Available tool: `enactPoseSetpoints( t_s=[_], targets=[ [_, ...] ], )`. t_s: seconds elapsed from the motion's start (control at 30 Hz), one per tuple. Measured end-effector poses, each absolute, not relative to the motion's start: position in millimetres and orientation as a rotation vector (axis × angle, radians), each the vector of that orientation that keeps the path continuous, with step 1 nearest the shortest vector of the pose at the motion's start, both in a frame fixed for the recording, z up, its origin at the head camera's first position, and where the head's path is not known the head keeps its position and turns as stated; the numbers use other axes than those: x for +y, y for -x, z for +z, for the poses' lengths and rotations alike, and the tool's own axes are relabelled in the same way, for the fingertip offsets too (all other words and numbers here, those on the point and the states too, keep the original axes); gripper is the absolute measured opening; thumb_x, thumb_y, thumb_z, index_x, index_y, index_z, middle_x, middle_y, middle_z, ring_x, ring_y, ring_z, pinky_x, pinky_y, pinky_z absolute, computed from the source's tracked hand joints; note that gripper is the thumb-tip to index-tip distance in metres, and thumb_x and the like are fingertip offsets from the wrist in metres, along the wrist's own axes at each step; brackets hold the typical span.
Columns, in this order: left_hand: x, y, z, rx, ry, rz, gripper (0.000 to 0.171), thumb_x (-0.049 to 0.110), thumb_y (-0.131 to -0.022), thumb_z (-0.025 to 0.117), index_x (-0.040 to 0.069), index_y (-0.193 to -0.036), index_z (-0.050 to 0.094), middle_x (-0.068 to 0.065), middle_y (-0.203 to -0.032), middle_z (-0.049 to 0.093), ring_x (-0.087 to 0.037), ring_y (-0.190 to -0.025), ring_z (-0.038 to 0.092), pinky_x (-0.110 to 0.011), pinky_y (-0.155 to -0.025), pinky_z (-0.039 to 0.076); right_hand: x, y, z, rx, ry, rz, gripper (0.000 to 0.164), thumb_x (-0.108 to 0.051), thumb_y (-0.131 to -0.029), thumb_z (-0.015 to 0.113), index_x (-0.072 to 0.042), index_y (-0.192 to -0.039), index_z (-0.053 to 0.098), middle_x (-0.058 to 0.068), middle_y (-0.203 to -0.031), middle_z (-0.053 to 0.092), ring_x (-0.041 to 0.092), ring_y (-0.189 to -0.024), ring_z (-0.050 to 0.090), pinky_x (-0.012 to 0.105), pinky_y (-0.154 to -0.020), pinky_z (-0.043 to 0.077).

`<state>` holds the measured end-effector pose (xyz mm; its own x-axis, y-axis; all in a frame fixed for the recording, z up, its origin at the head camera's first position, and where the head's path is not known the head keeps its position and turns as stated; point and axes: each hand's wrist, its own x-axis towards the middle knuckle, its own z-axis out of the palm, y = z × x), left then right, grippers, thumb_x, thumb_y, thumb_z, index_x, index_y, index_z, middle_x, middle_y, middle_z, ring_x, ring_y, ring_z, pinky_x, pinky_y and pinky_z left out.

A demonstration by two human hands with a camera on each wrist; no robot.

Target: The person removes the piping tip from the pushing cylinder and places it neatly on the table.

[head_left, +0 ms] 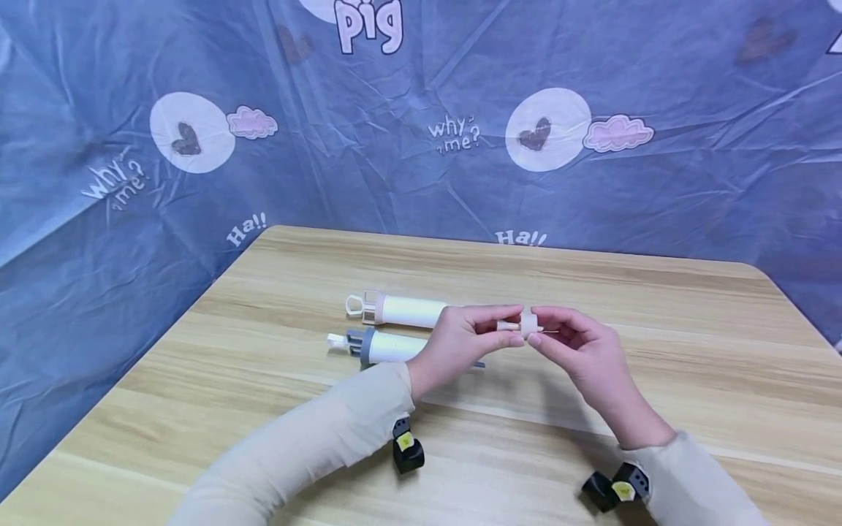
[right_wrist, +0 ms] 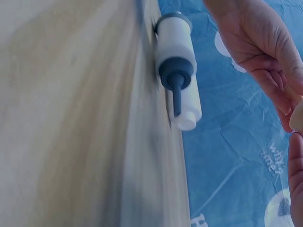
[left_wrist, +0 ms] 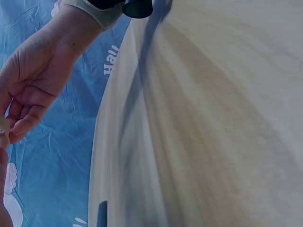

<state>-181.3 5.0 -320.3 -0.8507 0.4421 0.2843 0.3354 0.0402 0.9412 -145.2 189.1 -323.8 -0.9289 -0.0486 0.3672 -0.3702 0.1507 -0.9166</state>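
Observation:
In the head view, a small cream cap-like piece (head_left: 529,323) is held above the table between both hands. It has a narrow stem on its left side and a thin pale tip on its right. My left hand (head_left: 450,347) pinches it from the left between thumb and fingers. From the opposite side, the thumb and fingers of my right hand (head_left: 592,358) grip it too. Both wrist views catch the cream piece (right_wrist: 297,118) only at the frame's border. Fingertips cover part of its rim.
Behind my left hand lie two white tubes: one with a pale pink collar (head_left: 411,312), one with a grey collar (head_left: 395,348). Each has a white handle at its left end. The grey one has a grey nozzle (right_wrist: 176,97). A blue printed cloth (head_left: 395,175) hangs behind the wooden table (head_left: 197,409).

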Motion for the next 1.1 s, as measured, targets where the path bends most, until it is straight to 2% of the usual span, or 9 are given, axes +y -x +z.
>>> enactPoseSetpoints(
  t_s=[0.17,0.33,0.63,0.87,1.0,1.1],
  targets=[
    [9.0,189.7,-316.6,2.249,-0.801,1.933,0.036,0.011,-0.077,0.074,0.007,-0.113,0.067,-0.007,-0.108,0.068,-0.004,-0.085,0.065,-0.021,-0.073,0.053,199.9,148.9,-320.3,-2.118,-0.445,1.917,0.03,0.007,-0.079,0.066,0.002,-0.109,0.064,-0.007,-0.089,0.068,0.004,-0.079,0.063,0.017,-0.069,0.052],
    [21.1,196.5,-313.9,2.333,-0.712,1.907,0.031,0.013,-0.077,0.074,0.008,-0.107,0.07,-0.003,-0.103,0.07,-0.001,-0.082,0.063,-0.017,-0.071,0.052,220.0,151.4,-316.3,-2.14,-0.468,1.906,0.031,0.008,-0.08,0.065,-0.003,-0.109,0.066,-0.007,-0.089,0.069,0.005,-0.077,0.063,0.016,-0.068,0.052],
    [56.6,211.1,-320.7,2.459,-0.522,1.831,0.025,0.017,-0.075,0.076,0.012,-0.1,0.073,0.003,-0.09,0.072,0.002,-0.07,0.056,-0.014,-0.063,0.048,251.9,159.6,-314.6,-2.292,-0.354,1.628,0.031,0.002,-0.081,0.067,-0.006,-0.111,0.066,-0.018,-0.088,0.067,-0.002,-0.076,0.062,0.011,-0.066,0.049],
    [93.0,214.4,-328.8,2.431,-0.426,1.887,0.022,0.015,-0.074,0.077,0.01,-0.094,0.074,0.004,-0.081,0.072,0.003,-0.065,0.054,-0.013,-0.059,0.046,277.4,165.6,-319.1,-2.404,-0.211,1.493,0.033,-0.008,-0.082,0.069,-0.013,-0.114,0.066,-0.025,-0.086,0.064,-0.008,-0.074,0.06,0.008,-0.062,0.046],
    [105.3,213.9,-332.8,2.497,-0.457,1.828,0.018,0.017,-0.074,0.077,0.01,-0.091,0.074,0.008,-0.07,0.066,0.002,-0.06,0.049,-0.013,-0.054,0.042,291.1,172.5,-324.9,-2.476,-0.193,1.435,0.033,-0.014,-0.082,0.07,-0.013,-0.115,0.065,-0.028,-0.091,0.061,-0.01,-0.077,0.058,0.006,-0.064,0.045],
    [109.7,214.7,-338.5,2.519,-0.44,1.795,0.016,0.019,-0.074,0.077,0.011,-0.087,0.074,0.009,-0.065,0.06,0.001,-0.059,0.047,-0.014,-0.052,0.041,300.3,179.9,-330.3,-2.555,-0.236,1.373,0.032,-0.014,-0.084,0.068,-0.009,-0.115,0.064,-0.03,-0.094,0.058,-0.012,-0.079,0.056,0.007,-0.065,0.046]
  ],
)
